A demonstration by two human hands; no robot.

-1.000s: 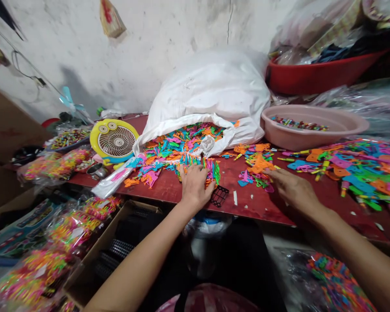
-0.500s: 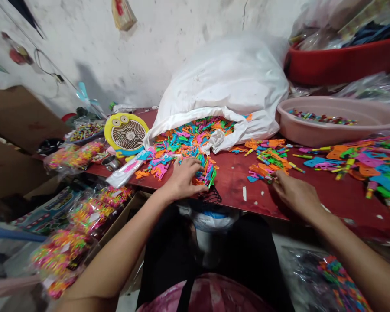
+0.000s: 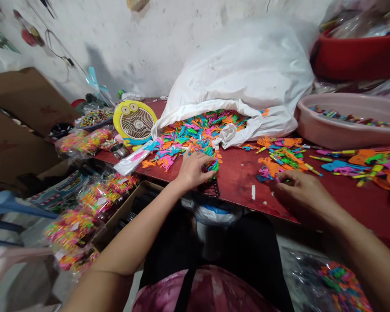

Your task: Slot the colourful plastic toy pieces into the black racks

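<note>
My left hand (image 3: 195, 170) rests at the front edge of a heap of small flat plastic pieces (image 3: 178, 141) in orange, blue, pink and green. Its thumb and fingers are apart, and some pieces show under and between them. The heap spills from the mouth of a big white sack (image 3: 234, 73). On the right, my right hand (image 3: 299, 188) is just in front of a smaller pile of coloured pieces (image 3: 281, 158). Thumb and fingertips are pinched together there; what they hold, if anything, is too small to make out. A black grid-like piece (image 3: 211, 189) lies below my left hand.
A pink basin (image 3: 341, 130) with striped sticks stands at the right, near a red tub (image 3: 360, 56). Toy-like pieces with striped handles (image 3: 377, 169) cover the table's right side. A yellow fan (image 3: 134, 123) and metal cup (image 3: 118, 151) stand left. Bagged pieces (image 3: 100, 195) sit below.
The view has turned slightly left. My right hand has drawn back a little from the smaller pile, its fingers now pinched. My left hand stays at the heap.
</note>
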